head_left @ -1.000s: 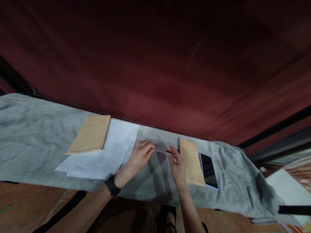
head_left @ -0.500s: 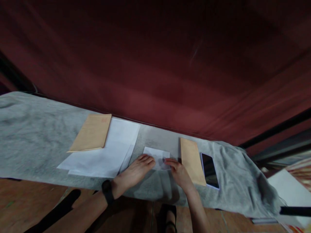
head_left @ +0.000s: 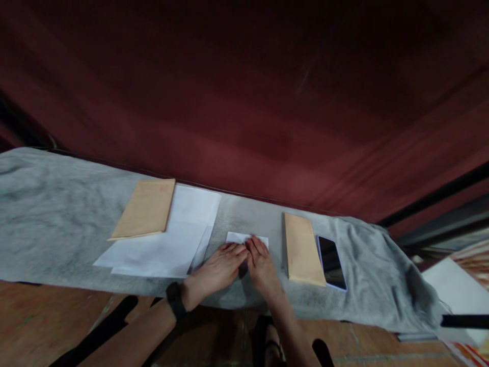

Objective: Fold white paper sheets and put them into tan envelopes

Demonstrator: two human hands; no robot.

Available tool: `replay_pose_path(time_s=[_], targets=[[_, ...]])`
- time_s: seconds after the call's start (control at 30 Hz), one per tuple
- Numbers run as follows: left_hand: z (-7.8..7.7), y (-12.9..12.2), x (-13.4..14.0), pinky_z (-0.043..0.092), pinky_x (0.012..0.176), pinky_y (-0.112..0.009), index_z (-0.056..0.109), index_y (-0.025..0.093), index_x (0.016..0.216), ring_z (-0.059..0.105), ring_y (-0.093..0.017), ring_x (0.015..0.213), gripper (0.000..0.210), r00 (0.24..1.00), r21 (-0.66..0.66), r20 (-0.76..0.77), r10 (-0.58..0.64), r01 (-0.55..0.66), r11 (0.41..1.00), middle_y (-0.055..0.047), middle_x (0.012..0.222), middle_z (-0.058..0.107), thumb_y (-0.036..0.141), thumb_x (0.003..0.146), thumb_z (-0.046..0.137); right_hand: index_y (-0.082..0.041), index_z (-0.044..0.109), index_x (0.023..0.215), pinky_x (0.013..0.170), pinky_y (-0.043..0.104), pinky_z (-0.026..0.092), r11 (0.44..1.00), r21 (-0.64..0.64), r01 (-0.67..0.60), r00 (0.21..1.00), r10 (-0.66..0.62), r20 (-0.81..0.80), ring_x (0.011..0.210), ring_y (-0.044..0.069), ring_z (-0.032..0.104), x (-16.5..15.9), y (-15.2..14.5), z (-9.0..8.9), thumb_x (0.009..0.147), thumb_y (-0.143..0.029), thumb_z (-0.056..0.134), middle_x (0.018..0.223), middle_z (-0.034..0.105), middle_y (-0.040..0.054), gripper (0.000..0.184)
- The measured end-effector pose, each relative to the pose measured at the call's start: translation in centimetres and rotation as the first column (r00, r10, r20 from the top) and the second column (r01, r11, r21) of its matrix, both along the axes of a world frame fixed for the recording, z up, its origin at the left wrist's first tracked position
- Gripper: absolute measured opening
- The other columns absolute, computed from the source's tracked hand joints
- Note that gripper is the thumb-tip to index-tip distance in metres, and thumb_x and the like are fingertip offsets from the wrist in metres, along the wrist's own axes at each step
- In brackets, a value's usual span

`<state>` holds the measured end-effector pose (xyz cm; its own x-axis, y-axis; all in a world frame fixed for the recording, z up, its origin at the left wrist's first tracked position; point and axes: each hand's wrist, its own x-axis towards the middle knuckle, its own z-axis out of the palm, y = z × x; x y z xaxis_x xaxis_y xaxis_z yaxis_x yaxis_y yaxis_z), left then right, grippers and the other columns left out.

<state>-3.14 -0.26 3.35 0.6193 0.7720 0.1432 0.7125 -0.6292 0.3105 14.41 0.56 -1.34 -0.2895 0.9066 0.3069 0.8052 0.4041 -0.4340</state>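
Observation:
A small piece of folded white paper [head_left: 237,237] lies on the grey cloth, mostly covered by both hands. My left hand [head_left: 224,264] rests flat over its left part, fingers stretched out to the right. My right hand [head_left: 262,265] lies on its right part with fingers extended, their tips meeting those of the left hand. To the left are large white sheets [head_left: 187,224] with a stack of brown envelopes [head_left: 147,206] on top. Right of my hands sits another brown envelope stack [head_left: 303,250], beside a phone [head_left: 331,262] with a dark screen.
The grey cloth [head_left: 69,219] covers a long narrow surface against a dark red backdrop [head_left: 244,127]. Black bars [head_left: 435,193] stand at the right. Below the front edge is a brown tiled floor [head_left: 34,326]. A white board [head_left: 453,285] leans at far right.
My right hand has moved left and forward over the folded paper, coming up against my left hand. My left hand has shifted slightly right. The view has tilted a little.

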Motion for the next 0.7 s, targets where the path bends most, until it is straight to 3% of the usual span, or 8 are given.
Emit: replay_pose_path(time_s=[0.17,0.33,0.5,0.7], targets=[[0.1,-0.1,0.3,0.039,0.113,-0.039,0.059,0.019,0.117,0.057,-0.022,0.123,0.038,0.998,-0.025,-0.011,0.058,-0.058,0.998,-0.009,0.126,0.064,0.005,0.083,0.046,-0.014,0.04,0.153,0.121,0.046,0.03,1.0,0.004,-0.015,0.982,0.014,0.19,0.15,0.022,0.03,0.1,-0.4,-0.3,0.106,-0.027,0.028,0.16,0.037,0.0122,0.05],[-2.2,-0.4,1.5,0.033,0.118,-0.044,0.042,0.009,0.144,0.045,-0.026,0.14,0.05,0.972,0.07,-0.039,0.232,-0.229,0.971,-0.017,0.149,0.05,0.02,0.095,0.04,-0.012,0.04,0.153,0.122,0.045,0.027,0.998,0.068,-0.008,0.962,-0.011,0.271,0.151,0.023,0.028,0.0,-0.5,-0.9,0.106,-0.028,0.028,0.161,0.034,0.0136,0.05],[-4.4,-0.5,1.8,0.02,0.124,-0.046,0.037,0.011,0.151,0.027,-0.025,0.151,0.053,0.967,0.199,-0.077,0.244,-0.225,0.954,-0.014,0.16,0.038,0.027,0.101,0.032,-0.009,0.04,0.152,0.121,0.046,0.026,0.982,0.188,-0.009,0.952,-0.049,0.303,0.151,0.023,0.026,0.0,-0.7,-1.9,0.106,-0.022,0.025,0.159,0.037,0.0158,0.05],[-4.7,-0.6,1.7,0.017,0.125,-0.046,0.038,0.015,0.152,0.025,-0.024,0.152,0.054,0.953,0.222,-0.083,0.29,-0.266,0.938,-0.011,0.161,0.037,0.036,0.103,0.031,-0.008,0.037,0.154,0.12,0.048,0.026,0.975,0.221,0.006,0.933,-0.085,0.351,0.151,0.025,0.028,0.4,-1.0,-2.1,0.106,-0.025,0.027,0.159,0.036,0.0176,0.051]])
